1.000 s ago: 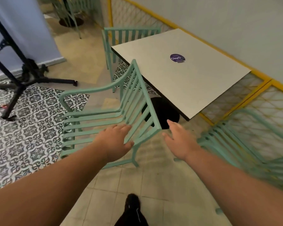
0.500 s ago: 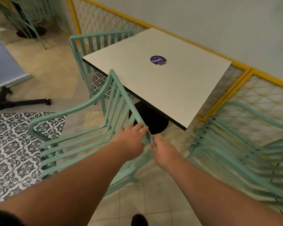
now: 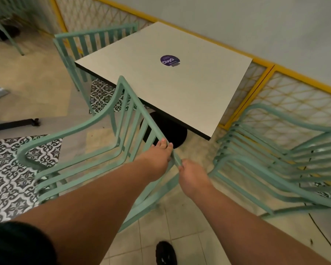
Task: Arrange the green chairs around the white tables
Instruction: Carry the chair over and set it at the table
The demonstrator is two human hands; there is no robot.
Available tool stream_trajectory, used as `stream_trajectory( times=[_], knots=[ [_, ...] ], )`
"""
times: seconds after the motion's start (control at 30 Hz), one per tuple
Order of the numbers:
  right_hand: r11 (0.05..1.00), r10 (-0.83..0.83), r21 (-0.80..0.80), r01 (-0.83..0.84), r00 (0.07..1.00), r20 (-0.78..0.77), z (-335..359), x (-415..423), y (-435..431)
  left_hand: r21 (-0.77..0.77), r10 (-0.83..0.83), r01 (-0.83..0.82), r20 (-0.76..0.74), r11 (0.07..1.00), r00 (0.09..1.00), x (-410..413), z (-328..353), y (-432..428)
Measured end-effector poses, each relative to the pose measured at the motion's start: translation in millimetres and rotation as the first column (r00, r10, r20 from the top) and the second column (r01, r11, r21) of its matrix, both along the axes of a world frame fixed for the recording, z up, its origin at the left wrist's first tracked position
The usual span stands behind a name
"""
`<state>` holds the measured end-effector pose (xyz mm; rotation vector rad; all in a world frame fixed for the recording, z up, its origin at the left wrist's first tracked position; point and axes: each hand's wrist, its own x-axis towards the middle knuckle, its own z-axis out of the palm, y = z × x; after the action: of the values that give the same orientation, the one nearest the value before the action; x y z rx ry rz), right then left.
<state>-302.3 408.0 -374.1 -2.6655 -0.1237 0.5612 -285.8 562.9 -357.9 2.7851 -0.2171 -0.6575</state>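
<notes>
Chair rail gripped by 2 hands: left hand further along, right hand nearer body. Green chair beside white table; rail points tableward, seat extends left.

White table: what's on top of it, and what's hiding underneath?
On the white table sits a round purple sticker. Underneath, a black round base shows on the floor; the tabletop hides whatever post joins them.

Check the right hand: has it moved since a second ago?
Yes. The right hand closed in leftward from open space below the white table's near corner and now grips the green chair's top rail.
</notes>
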Motion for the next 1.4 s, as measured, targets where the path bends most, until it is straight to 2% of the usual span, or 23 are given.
stream_trajectory(
  times=[0.3, 0.57, 0.8, 0.9, 0.97, 1.03, 1.1, 1.17, 1.27, 1.4],
  knots=[
    [0.996, -0.093, -0.01, 0.093, 0.996, 0.002, 5.1, -59.0, -22.2, -0.066, -0.113, 0.115, 0.031, 0.991, 0.993, -43.5, -0.5, -18.4],
    [0.974, -0.226, 0.019, 0.227, 0.973, -0.036, 4.6, -134.9, -5.4, -0.114, -0.231, 0.23, 0.004, 0.967, 0.973, -99.6, -3.2, -2.5],
    [0.987, -0.153, 0.044, 0.154, 0.988, -0.032, 5.1, -168.2, 17.0, 0.05, -0.26, 0.261, -0.027, 0.964, 0.965, -125.2, -4.0, 17.8],
    [0.997, -0.058, 0.047, 0.061, 0.996, -0.068, 7.0, -161.2, 11.8, -0.066, -0.145, 0.149, 0.069, 0.987, 0.987, -136.3, 2.6, 20.5],
    [0.997, -0.005, 0.079, 0.013, 0.994, -0.108, 11.9, -146.6, 1.8, -0.16, 0.028, 0.007, 0.218, 0.987, 0.975, -144.1, 4.7, 14.1],
    [0.989, -0.033, 0.138, 0.046, 0.995, -0.097, 20.0, -119.6, -8.6, -0.205, 0.22, -0.169, 0.259, 0.964, 0.94, -151.1, 2.7, -0.5],
    [0.988, -0.028, 0.153, 0.033, 0.999, -0.037, 28.8, -89.5, -11.8, -0.233, 0.375, -0.335, 0.159, 0.913, 0.913, -156.6, -3.4, -19.3],
    [0.986, 0.101, 0.132, -0.106, 0.994, 0.046, 33.6, -61.3, -5.7, -0.269, 0.479, -0.458, 0.014, 0.847, 0.878, -158.4, -11.0, -35.8],
    [0.947, 0.298, 0.104, -0.304, 0.952, 0.071, 34.7, -30.8, 16.5, -0.284, 0.531, -0.542, -0.119, 0.791, 0.839, -160.1, -21.9, -52.2],
    [0.902, 0.42, 0.059, -0.427, 0.902, 0.102, 29.8, -7.5, 47.0, -0.321, 0.57, -0.596, -0.179, 0.736, 0.802, -164.3, -31.2, -59.3]
  ],
)
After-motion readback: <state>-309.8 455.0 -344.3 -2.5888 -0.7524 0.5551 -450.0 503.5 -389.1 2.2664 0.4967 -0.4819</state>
